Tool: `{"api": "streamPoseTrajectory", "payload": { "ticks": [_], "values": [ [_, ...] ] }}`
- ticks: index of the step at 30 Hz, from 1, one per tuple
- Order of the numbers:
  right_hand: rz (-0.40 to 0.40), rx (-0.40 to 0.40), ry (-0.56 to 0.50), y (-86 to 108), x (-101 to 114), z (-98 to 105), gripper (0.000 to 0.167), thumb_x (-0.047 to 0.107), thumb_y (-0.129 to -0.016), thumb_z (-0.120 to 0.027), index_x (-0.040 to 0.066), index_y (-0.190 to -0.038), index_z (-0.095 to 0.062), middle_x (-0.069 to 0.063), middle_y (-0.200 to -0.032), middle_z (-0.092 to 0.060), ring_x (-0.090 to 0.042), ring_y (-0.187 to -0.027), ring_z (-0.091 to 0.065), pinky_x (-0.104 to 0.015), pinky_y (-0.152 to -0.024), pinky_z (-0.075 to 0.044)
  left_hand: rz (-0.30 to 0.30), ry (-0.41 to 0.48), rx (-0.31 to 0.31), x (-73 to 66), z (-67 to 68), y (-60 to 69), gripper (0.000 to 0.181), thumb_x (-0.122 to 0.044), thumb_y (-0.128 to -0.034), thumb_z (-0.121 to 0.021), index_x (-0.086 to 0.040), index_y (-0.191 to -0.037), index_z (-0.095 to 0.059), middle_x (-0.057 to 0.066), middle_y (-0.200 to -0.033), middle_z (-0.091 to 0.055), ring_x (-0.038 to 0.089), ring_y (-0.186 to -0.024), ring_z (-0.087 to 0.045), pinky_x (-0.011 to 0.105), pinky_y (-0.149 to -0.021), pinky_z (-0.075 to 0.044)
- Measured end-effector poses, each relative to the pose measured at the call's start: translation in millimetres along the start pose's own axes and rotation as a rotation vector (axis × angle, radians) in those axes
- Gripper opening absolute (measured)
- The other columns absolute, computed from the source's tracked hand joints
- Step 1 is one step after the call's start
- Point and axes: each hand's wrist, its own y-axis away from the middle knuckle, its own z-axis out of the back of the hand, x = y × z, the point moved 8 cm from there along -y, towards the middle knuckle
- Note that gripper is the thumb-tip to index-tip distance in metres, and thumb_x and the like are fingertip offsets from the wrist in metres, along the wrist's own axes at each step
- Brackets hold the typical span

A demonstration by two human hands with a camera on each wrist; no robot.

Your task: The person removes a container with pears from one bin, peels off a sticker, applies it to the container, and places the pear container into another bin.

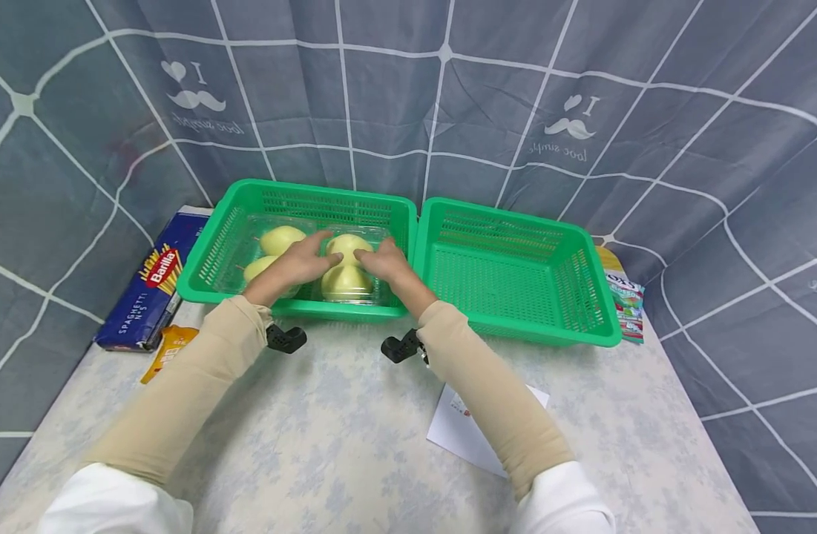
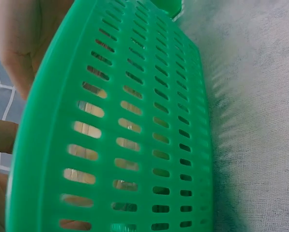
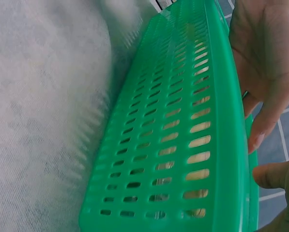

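Note:
Inside the left green basket (image 1: 208, 295), two clear plastic boxes of yellow pears lie side by side. Both hands are at the right-hand box (image 1: 375, 291), holding it from opposite sides. My left hand (image 1: 301, 261) is on its left side, thumb reaching over the top toward the pears (image 1: 346, 278). My right hand (image 1: 386, 262) is on the right side, its thumb also pointing inward. The left-hand box (image 1: 231, 252) lies partly under the left forearm. Both wrist views show mostly the basket's slotted wall (image 2: 134, 121), which hides the fingertips.
A second green basket (image 1: 495, 289) stands right beside the first. Left of them lie a blue spaghetti box (image 1: 151, 282) and an orange packet (image 1: 170, 348). Colourful packets (image 1: 627, 304) lie at the far right. White paper (image 1: 464, 437) is under the right forearm. A grey curtain (image 1: 395, 96) hangs behind.

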Motion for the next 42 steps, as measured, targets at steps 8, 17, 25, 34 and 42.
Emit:
{"api": "streamPoseTrajectory", "payload": {
  "ticks": [8, 17, 25, 34, 42],
  "values": [
    [-0.006, -0.008, 0.027, -0.3, 1.0, -2.3, 0.086, 0.046, -0.104, -0.048, 0.002, -0.161, -0.001, -0.017, -0.17, -0.011, -0.035, -0.156, -0.02, -0.052, -0.124, -0.028, -0.016, 0.009, -0.005, 2.4, 1.0, 2.1, 0.068, -0.035, -0.1075, -0.042, -0.008, -0.162, -0.011, 0.028, -0.163, -0.023, 0.05, -0.149, -0.026, 0.067, -0.116, -0.031],
    [0.013, -0.028, -0.005, 3.1, 1.0, -1.1, 0.086, 0.043, -0.104, -0.05, 0.0, -0.161, -0.001, -0.019, -0.169, -0.012, -0.035, -0.157, -0.015, -0.052, -0.126, -0.024, -0.031, 0.023, -0.024, 2.1, 1.1, 3.7, 0.067, -0.034, -0.1072, -0.043, -0.006, -0.162, -0.014, 0.028, -0.162, -0.025, 0.05, -0.147, -0.029, 0.067, -0.115, -0.033],
    [0.015, 0.004, -0.029, 5.4, 0.0, -2.2, 0.087, 0.042, -0.104, -0.05, 0.003, -0.161, 0.003, -0.016, -0.17, -0.005, -0.034, -0.158, -0.01, -0.052, -0.127, -0.02, -0.002, 0.05, -0.054, 3.3, 2.7, -0.4, 0.065, -0.034, -0.1072, -0.044, -0.008, -0.161, -0.02, 0.032, -0.16, -0.027, 0.05, -0.148, -0.026, 0.067, -0.114, -0.034],
    [0.056, 0.047, -0.097, 8.8, 0.2, 3.1, 0.086, 0.043, -0.102, -0.053, 0.006, -0.162, -0.003, -0.013, -0.171, -0.008, -0.032, -0.157, -0.015, -0.052, -0.126, -0.026, 0.011, 0.072, -0.124, -2.0, 6.7, 5.1, 0.065, -0.033, -0.1059, -0.046, -0.009, -0.161, -0.021, 0.025, -0.163, -0.028, 0.048, -0.15, -0.024, 0.066, -0.117, -0.03],
    [0.129, 0.044, -0.29, 24.9, 13.1, 26.8, 0.075, 0.032, -0.104, -0.054, 0.012, -0.163, -0.012, -0.014, -0.166, -0.023, -0.032, -0.15, -0.034, -0.048, -0.112, -0.047, -0.028, 0.229, -0.234, -3.2, 24.8, 17.2, 0.057, -0.014, -0.1028, -0.04, -0.012, -0.159, -0.028, 0.026, -0.159, -0.032, 0.046, -0.143, -0.037, 0.056, -0.099, -0.046]
  ]
}}
